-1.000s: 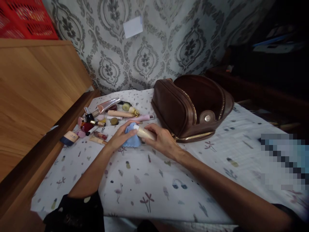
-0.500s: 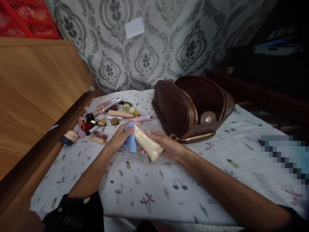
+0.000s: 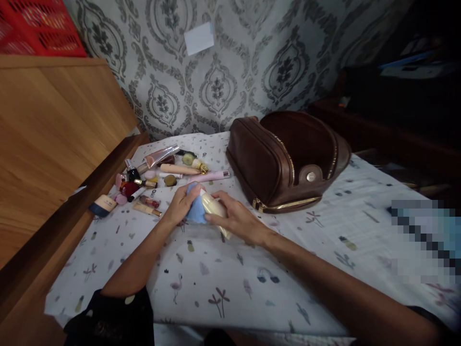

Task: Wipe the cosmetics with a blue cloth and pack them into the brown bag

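Between my hands is a pale yellow squeeze tube (image 3: 213,205), tilted with its cap end up and left. My left hand (image 3: 181,204) pinches a light blue cloth (image 3: 196,207) around the cap end. My right hand (image 3: 237,216) is wrapped over the tube's body, thumb in front and fingers behind, hiding part of it. Just beyond my hands lies a pink tube (image 3: 211,176), beside a peach-coloured tube (image 3: 178,169). To the right of my hands sits a brown toiletry bag (image 3: 255,161), its top unzipped and gaping.
Loose cosmetics, among them a cream jar with a dark base (image 3: 103,205) and a lip gloss tube (image 3: 149,201), lie at the left. A wooden panel (image 3: 61,129) borders the left side, with a red basket (image 3: 57,29) on top. Patterned wallpaper (image 3: 216,91) rises behind.
My right hand has shifted from supporting the tube's lower end to gripping over its body, with the thumb now across the front. The cloth stays in my left hand at the cap end.
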Motion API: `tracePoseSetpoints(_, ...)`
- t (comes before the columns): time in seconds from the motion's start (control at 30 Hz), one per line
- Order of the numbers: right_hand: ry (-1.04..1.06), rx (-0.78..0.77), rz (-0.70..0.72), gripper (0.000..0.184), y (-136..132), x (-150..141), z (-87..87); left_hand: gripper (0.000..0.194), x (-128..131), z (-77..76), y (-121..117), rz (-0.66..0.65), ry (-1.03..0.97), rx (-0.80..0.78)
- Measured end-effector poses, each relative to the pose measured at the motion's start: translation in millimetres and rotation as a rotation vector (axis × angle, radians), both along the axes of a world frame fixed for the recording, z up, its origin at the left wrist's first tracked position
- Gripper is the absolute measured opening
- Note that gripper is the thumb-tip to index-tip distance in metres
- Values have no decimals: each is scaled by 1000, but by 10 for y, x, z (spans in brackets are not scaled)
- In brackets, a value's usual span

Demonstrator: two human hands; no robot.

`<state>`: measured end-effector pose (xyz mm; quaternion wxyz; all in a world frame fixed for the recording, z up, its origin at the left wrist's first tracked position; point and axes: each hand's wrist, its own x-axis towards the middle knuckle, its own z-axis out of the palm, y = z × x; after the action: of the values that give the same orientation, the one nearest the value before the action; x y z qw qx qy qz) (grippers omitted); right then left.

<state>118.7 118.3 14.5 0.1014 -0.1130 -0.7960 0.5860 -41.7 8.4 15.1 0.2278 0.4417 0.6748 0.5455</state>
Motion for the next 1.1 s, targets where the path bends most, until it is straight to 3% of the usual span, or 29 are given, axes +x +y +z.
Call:
tracePoseSetpoints(0.13, 7, -452, 115, 49, -9, -16, 1, 63, 30, 39, 9, 90, -151, 52)
tracePoseSetpoints(0.23, 41, -642, 99, 46, -17, -37, -11, 68, 77, 76, 18, 160, -150, 116)
tracePoseSetpoints(0.3, 67, -713, 89, 47, -12, -51, -28, 65, 114, 78, 22, 139, -127, 165)
tracePoseSetpoints(0.47, 6, -705, 153, 52, 16, -60, -58, 52, 152, 20, 23, 16, -264, 124)
tracePoseSetpoints(0.67, -54, -692, 182, 55, 3, -51, -70, 45, 122, -33, 20, 112, -182, 109)
tracePoseSetpoints(0.77, -59, -688, 206, 55, 7, -44, -62, 43, 120, -3, 21, 62, -304, 114)
tracePoseSetpoints(0.93, -73, -662, 265, 54, 28, -20, -33, 51, 115, 126, -10, -175, -553, 58)
tracePoseSetpoints(1.1, -60, -686, 289, 49, 13, -9, -36, 52, 127, 162, 1, -124, -529, 43)
